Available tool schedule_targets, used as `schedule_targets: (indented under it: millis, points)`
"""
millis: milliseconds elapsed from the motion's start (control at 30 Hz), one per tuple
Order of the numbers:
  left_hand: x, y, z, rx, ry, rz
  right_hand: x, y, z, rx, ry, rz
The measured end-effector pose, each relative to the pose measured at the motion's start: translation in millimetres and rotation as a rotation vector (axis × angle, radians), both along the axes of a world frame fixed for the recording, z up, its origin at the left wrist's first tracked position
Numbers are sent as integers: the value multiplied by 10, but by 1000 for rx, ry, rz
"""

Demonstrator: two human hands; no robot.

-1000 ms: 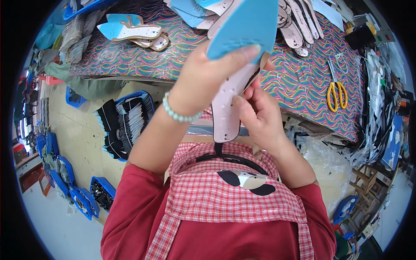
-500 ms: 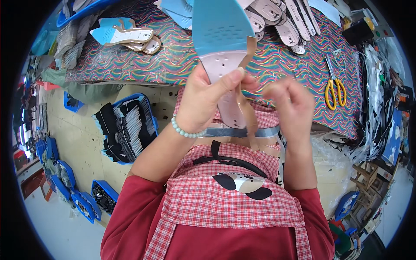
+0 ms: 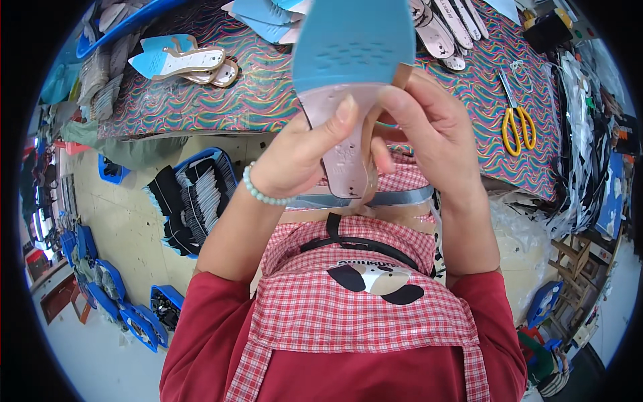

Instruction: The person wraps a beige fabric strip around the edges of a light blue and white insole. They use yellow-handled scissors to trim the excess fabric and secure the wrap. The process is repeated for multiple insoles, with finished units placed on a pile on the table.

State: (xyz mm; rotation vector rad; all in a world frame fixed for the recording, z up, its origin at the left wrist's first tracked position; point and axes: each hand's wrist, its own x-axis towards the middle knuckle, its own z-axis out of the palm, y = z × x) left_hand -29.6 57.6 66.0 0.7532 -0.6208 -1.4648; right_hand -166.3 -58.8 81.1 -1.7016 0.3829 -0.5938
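**Kid:** 2 hands are up close. What do they hold?

**Helper:** Both hold 1 shoe sole [image 3: 348, 80]. It is blue at the wide end and pale pink at the narrow end. It is held up in the air, over the lap and in front of the table edge. The left hand [image 3: 301, 151] is wrapped around the pink part, with the thumb pressed flat on it. The right hand [image 3: 429, 127] grips the other side, and its fingers curl behind the sole.

**Kid:** Is the sole done?

**Helper:** I think it is partway. The blue and pink parts look joined already. A thin tan strip sticks out at the right edge, by the fingers. I think it needs more pressing or fixing. I cannot tell how much is left.

**Kid:** What is under the hands?

**Helper:** A red shirt and a red checked apron [image 3: 362, 301].

**Kid:** And past them?

**Helper:** A table [image 3: 221, 100] with a wavy cloth of many colours. Yellow scissors [image 3: 517, 127] lie on the right. A finished sandal [image 3: 177, 61] lies on the left. More soles [image 3: 445, 30] are piled at the far side.

**Kid:** And the room?

**Helper:** On the floor at the left, a blue basket [image 3: 194, 194] holds black straps. More blue baskets [image 3: 127, 315] stand farther off.
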Motion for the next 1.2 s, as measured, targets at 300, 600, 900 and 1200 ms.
schedule_targets:
  millis: [300, 600, 900, 1200]
  points:
    - [63, 12, -47, -59, -245, 308, -159, 248, -172, 388, 44, 3]
    - [102, 171, 180, -221, 486, 371, -339, 478, -50, -728, 275, -36]
    - [-68, -48, 100, -337, 533, 440, -150, 946, -222, 224, -110, -286]
    - [92, 106, 116, -433, -1679, 611, -466, 187, -106, -596, 167, -151]
